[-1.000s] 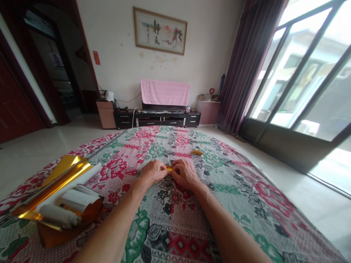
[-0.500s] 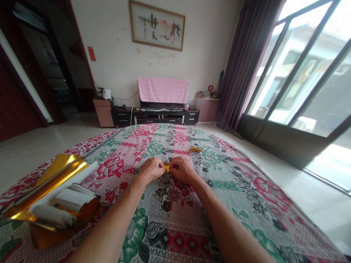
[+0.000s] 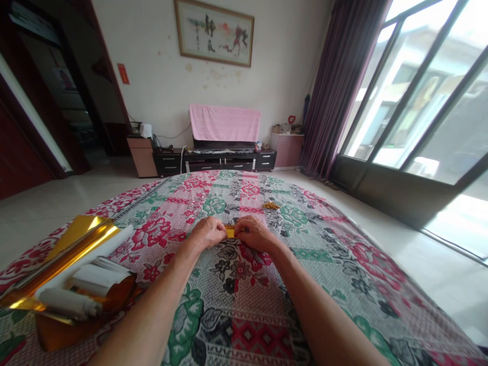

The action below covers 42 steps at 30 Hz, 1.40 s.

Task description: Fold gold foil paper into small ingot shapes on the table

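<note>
A small strip of shiny gold foil paper [image 3: 231, 232] spans the gap between my two hands, just above or on the flowered cloth; I cannot tell which. My left hand [image 3: 210, 231] pinches its left end with closed fingers. At the right end, the fingers of my right hand [image 3: 252, 232] are closed on it too, hiding that part. A small folded gold piece [image 3: 271, 206] lies on the cloth beyond my right hand.
Flowered cloth [image 3: 213, 305] covers the broad surface before me. Rolled gold foil sheets [image 3: 82, 251] and white paper rolls [image 3: 70, 301] lie at the left. Farther back stands a low black cabinet [image 3: 170, 163] with a pink towel [image 3: 224, 123] above it.
Both hands keep hold of the gold foil strip, and slightly more of it shows between them. The whole view has shifted a little.
</note>
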Each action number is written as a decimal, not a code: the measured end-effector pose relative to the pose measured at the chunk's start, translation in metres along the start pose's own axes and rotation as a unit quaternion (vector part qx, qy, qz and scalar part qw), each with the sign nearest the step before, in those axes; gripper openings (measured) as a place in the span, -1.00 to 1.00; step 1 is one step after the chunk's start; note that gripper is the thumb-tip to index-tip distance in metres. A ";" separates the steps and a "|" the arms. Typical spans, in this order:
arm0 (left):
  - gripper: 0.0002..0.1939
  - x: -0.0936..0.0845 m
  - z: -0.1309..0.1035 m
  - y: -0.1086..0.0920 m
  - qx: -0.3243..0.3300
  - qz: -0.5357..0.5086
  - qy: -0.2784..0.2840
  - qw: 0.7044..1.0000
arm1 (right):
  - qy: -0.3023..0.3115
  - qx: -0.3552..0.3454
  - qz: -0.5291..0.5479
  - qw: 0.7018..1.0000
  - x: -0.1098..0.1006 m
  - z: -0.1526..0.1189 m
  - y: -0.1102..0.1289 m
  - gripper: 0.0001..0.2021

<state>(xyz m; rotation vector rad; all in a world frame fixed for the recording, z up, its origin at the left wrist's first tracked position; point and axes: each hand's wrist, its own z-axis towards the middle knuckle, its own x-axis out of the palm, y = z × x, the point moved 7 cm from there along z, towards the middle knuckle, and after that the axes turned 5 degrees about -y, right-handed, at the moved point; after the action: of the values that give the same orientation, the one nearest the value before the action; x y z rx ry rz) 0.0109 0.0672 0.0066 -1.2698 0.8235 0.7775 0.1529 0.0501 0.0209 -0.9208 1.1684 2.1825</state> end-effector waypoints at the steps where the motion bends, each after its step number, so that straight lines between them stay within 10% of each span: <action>1: -0.80 0.000 0.001 0.001 -0.003 -0.002 0.000 1.000 | 0.003 -0.002 0.003 1.000 -0.001 0.000 0.000 -0.87; 26: -0.77 0.003 0.005 0.010 -0.008 0.001 -0.002 1.000 | 0.005 0.080 0.082 0.993 -0.004 -0.001 -0.012 -0.78; 42: -0.79 -0.004 -0.006 -0.005 0.015 0.002 -0.012 1.000 | -0.052 0.058 -0.064 0.995 0.005 -0.003 -0.009 -0.87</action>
<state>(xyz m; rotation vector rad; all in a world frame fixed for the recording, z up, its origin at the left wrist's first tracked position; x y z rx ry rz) 0.0128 0.0607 0.0124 -1.2304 0.8166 0.7793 0.1572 0.0525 0.0115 -0.7991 1.1420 2.0138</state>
